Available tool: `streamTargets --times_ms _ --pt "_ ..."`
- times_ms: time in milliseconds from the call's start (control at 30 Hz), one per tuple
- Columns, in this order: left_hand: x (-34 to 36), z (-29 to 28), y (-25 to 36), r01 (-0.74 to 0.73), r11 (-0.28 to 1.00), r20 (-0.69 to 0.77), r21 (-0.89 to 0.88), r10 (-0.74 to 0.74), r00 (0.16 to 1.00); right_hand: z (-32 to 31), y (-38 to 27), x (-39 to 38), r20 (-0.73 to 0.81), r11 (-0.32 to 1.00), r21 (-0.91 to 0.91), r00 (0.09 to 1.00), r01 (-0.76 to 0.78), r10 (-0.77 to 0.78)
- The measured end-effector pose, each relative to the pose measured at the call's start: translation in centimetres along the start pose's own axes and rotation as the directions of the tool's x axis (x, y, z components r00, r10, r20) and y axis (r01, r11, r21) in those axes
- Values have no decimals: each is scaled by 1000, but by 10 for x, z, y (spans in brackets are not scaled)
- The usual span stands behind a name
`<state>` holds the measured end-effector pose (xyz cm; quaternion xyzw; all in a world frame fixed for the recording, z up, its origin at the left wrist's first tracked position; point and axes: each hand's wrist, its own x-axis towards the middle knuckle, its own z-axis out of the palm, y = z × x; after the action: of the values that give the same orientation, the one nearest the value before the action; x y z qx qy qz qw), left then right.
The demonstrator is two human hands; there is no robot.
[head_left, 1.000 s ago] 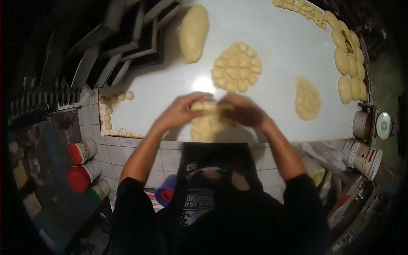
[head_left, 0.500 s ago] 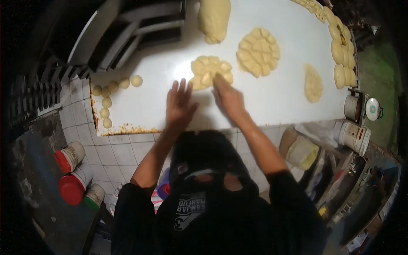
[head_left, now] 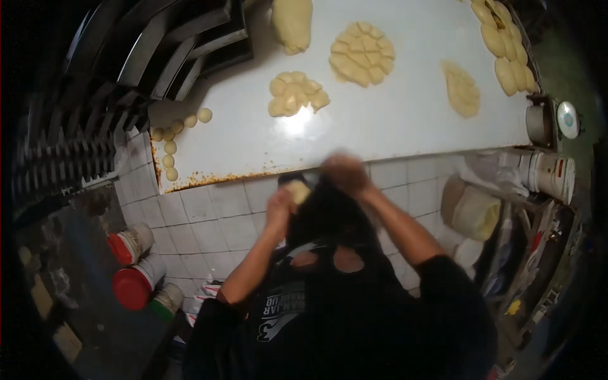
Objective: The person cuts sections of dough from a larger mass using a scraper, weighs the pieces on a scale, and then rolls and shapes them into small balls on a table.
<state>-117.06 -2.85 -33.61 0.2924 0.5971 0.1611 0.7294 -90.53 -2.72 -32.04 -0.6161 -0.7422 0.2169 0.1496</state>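
Note:
Close to my body, below the table's near edge, my left hand (head_left: pixel 278 209) grips a small piece of pale yellow dough (head_left: pixel 298 191). My right hand (head_left: pixel 346 173) is at the table's edge to the right of it; motion smears its fingers, so their grip is unclear. On the white table (head_left: pixel 392 126) lies a cut dough slab (head_left: pixel 296 93) with a ragged near side. Beyond it to the right is a round, flattened dough slab (head_left: pixel 362 54) scored into pieces. A smaller flat dough piece (head_left: pixel 462 90) lies farther right.
A large dough lump (head_left: pixel 292 24) sits at the back. Several dough balls (head_left: pixel 190 120) line the left corner near stacked dark metal trays (head_left: pixel 183 54). Shaped dough pieces (head_left: pixel 505 47) crowd the far right. Lidded buckets (head_left: pixel 134 285) stand on the floor at left; a pot (head_left: pixel 539 123) is at right.
Both hands have drawn back from the cut slab toward my body. A piece of dough is now in my left hand. The view has shifted, and the slab's near side is more ragged.

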Motion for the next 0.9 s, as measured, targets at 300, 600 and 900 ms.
streamTargets --times_ms 300,600,900 --pt "34 -125 99 -551 272 139 789 794 592 -28 112 47 -323 827 170 763 -536 560" --pt "150 -47 140 -535 77 248 842 825 509 14 0 101 -315 988 -156 949 -17 -33" --pt "155 -142 170 -597 -238 562 766 699 443 48 8 96 -505 918 -151 827 -368 249"
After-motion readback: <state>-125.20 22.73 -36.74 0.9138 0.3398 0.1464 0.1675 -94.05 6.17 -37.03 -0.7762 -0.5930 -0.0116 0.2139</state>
